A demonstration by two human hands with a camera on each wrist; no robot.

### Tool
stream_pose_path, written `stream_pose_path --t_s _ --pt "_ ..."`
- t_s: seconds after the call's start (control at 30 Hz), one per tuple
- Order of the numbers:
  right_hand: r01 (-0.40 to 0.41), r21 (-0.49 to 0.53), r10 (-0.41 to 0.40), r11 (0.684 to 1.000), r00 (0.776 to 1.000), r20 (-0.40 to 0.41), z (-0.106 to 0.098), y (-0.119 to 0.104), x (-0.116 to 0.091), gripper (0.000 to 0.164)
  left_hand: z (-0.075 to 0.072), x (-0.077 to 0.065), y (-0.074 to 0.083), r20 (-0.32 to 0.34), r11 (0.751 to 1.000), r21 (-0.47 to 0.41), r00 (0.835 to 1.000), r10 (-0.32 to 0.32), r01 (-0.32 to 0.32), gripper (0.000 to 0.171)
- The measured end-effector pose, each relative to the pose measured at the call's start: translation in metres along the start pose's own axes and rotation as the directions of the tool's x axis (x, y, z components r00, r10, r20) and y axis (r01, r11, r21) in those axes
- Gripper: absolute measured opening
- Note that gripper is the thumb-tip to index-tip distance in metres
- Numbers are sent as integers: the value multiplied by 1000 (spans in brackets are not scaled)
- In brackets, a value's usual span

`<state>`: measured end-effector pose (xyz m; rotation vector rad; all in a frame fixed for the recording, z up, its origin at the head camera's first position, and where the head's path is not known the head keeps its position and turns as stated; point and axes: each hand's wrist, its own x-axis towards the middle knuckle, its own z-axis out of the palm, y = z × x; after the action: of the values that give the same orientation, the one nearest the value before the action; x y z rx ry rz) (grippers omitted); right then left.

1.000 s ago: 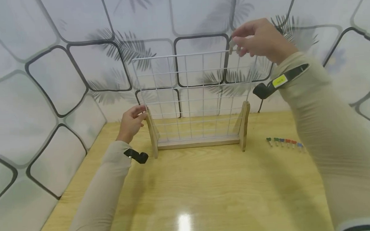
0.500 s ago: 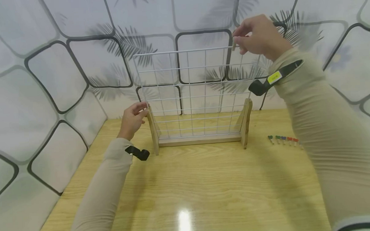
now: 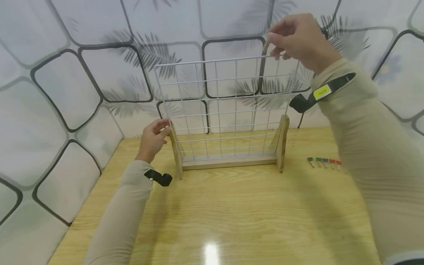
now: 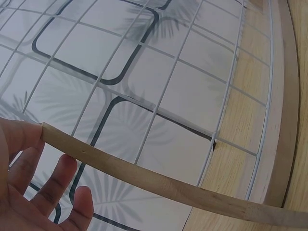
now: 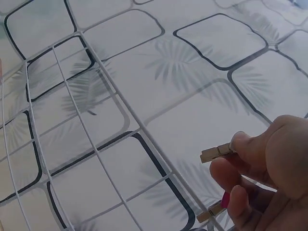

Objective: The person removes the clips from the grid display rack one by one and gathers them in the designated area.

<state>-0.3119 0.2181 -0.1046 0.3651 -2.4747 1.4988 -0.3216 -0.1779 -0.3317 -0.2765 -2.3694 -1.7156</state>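
A white wire grid rack (image 3: 218,99) stands upright on wooden legs on the table. My left hand (image 3: 152,140) holds the top end of its left wooden side post (image 4: 144,175) between thumb and finger; the other fingers are loose. High at the rack's right end, my right hand (image 3: 300,41) pinches a wooden clothespin (image 5: 216,152) between thumb and index finger. In the right wrist view this clothespin is apart from the top wire. A second clothespin (image 5: 211,211), with a pink piece on it, sits at the top wire beside my lower fingers, partly hidden by them.
Several small clothespins with green, blue and red heart tops (image 3: 325,162) lie in a row on the wooden table (image 3: 214,210), right of the rack, beside my right forearm. A patterned wall covering (image 3: 125,73) stands behind the rack and at the left.
My right hand has risen slightly, and the pinched clothespin has gone from overlapping the top wire to just above it. My left hand has stayed on the post.
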Motion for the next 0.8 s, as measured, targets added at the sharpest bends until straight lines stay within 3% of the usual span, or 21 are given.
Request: stream_pose_path --t_s 0.23,0.4,0.6,0.8 --pt "39 -115 -38 993 999 10 -17 20 -23 28 -5 -3 2 -11 1000 7 1000 1 -1 38" --pt "-2 -126 3 992 1000 10 -38 50 -40 29 -6 -1 2 -28 1000 4 1000 1 -1 37" --pt "-59 -156 62 986 998 16 -68 107 -61 37 -2 -1 1 -20 1000 11 1000 2 -1 38" --pt "-100 -228 106 968 994 17 -86 179 -87 48 2 -1 2 -14 1000 4 1000 -2 2 37"
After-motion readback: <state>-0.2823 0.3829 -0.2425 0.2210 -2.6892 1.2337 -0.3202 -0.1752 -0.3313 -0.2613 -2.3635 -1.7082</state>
